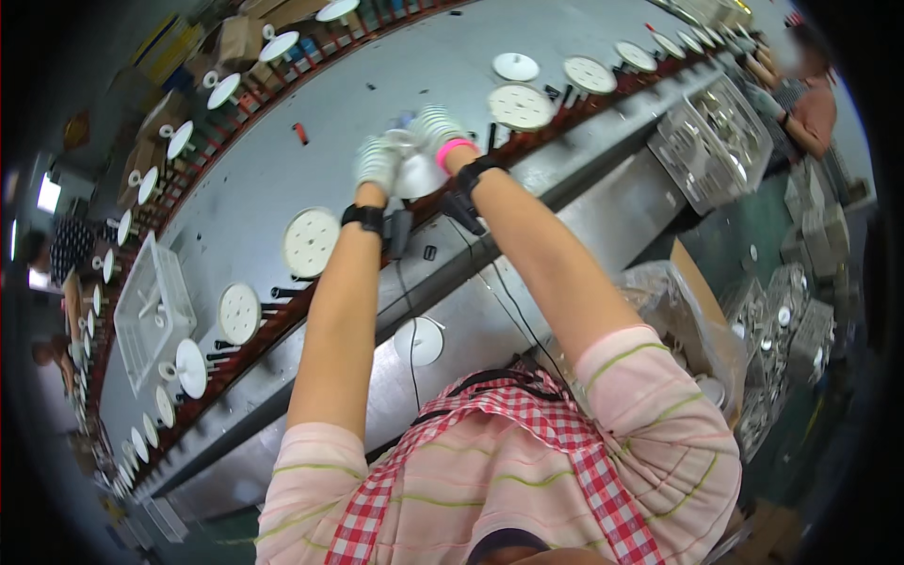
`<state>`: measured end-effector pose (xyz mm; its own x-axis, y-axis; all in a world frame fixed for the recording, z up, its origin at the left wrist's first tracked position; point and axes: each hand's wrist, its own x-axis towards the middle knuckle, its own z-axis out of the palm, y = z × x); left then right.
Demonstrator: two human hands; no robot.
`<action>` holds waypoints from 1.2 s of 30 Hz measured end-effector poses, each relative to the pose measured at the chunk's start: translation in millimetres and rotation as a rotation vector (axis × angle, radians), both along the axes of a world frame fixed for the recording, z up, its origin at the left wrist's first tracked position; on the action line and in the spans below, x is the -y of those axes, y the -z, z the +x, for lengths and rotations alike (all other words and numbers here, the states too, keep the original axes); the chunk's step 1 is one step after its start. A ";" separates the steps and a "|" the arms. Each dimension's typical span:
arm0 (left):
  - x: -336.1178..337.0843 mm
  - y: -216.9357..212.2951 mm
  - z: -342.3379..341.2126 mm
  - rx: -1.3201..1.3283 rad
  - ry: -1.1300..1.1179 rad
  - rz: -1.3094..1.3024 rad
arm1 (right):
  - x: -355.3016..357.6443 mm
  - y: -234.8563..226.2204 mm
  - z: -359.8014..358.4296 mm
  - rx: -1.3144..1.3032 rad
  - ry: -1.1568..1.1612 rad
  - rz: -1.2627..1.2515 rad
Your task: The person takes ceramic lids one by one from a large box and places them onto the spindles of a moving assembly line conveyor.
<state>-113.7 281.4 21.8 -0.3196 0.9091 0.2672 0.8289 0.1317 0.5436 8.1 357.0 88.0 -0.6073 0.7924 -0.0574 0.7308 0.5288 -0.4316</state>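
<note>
Both my arms reach out over a long grey work line (311, 113). My left hand (379, 162) and my right hand (435, 130) wear white knit gloves, the right with a pink cuff. Together they grip a white cone-shaped lamp housing (417, 175), held just above the line's near edge. Black bands circle both wrists, with a cable running down from them. White round discs with holes (310, 241) (520, 106) sit on holders on either side of my hands.
Rows of white discs (238, 313) on red and black fixtures follow both edges of the line. A clear plastic crate (151, 311) stands at left, wire baskets (711, 141) at right. A plastic-lined box (697, 311) sits by my right side. Another person (805, 94) works at far right.
</note>
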 end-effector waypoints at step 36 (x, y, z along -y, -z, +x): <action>222.3 -13.1 131.7 -0.231 0.125 -0.036 | 168.9 330.0 689.8 0.098 1.333 -0.141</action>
